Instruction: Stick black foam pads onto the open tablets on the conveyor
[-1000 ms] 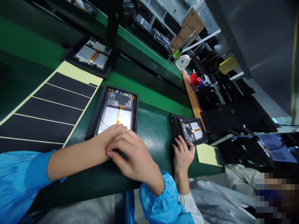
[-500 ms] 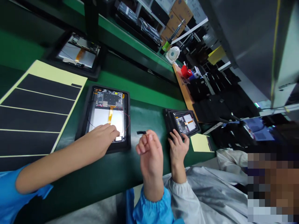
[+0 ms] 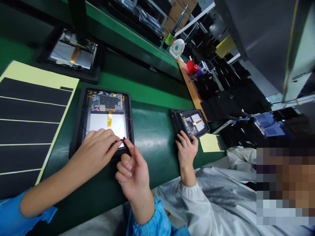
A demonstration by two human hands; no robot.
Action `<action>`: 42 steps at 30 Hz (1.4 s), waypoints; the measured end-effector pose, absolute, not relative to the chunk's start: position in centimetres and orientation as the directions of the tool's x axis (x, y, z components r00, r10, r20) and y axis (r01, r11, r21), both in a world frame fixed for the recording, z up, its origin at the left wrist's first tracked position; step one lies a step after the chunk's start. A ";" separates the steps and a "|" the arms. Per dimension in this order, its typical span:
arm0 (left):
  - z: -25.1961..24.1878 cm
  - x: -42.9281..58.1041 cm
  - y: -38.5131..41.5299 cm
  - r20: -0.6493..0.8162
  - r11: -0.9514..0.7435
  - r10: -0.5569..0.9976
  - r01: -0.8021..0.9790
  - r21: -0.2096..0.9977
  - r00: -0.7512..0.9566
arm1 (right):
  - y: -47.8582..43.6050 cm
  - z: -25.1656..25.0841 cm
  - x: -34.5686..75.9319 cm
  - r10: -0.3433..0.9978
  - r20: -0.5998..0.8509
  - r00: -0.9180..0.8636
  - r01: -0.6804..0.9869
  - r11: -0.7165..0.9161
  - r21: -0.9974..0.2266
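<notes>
An opened tablet (image 3: 105, 119) lies before me in a black tray-like holder (image 3: 131, 108), its circuit board and silver battery exposed. My left hand (image 3: 100, 146) reaches over the battery, thumb and index finger pinched at the lower right corner. A small black strip of tape (image 3: 123, 139) shows there, between the fingertips of both hands. My right hand (image 3: 133, 173) touches this strip with its outstretched index finger; the thumb rests along that finger and the others are curled. A thin red wire (image 3: 132, 124) loops beside the battery. The strip's far end is hidden by my fingers.
At left lies a yellow backing sheet (image 3: 36, 70) with black adhesive strips. Another opened tablet (image 3: 73, 52) sits behind it. On the right, a co-worker's hand (image 3: 187, 150) touches a third tablet (image 3: 193, 124). A small white fan (image 3: 177, 48) and a soldering iron (image 3: 169, 37) stand at the back.
My right hand has moved left with the black strip, from above the bare bench to the tablet's lower right corner. There it meets my left hand's fingertips.
</notes>
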State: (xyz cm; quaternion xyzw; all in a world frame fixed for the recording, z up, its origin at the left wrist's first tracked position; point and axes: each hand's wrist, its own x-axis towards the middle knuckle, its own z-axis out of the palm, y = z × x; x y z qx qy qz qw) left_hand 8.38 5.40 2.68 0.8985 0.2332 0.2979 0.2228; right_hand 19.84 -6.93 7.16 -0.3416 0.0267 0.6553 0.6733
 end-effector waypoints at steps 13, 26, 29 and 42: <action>3.2 9.8 4.9 0.464 -0.799 0.596 0.429 0.421 0.656 | -7.3 7.4 18.4 0.779 -0.536 0.325 -0.796 -0.080 -0.599; 4.0 10.1 5.4 0.520 -0.879 0.471 0.432 0.204 0.713 | -8.0 7.0 20.2 0.834 -0.412 0.367 -0.144 -0.386 -0.911; 3.9 10.2 5.6 0.505 -0.876 0.480 0.427 0.226 0.718 | -8.4 7.6 21.6 0.849 -0.184 0.494 0.113 -0.273 -0.955; 3.1 9.6 6.1 0.409 -0.781 0.617 0.464 0.418 0.672 | -7.0 8.5 25.3 0.854 0.069 0.516 0.466 -0.212 -0.859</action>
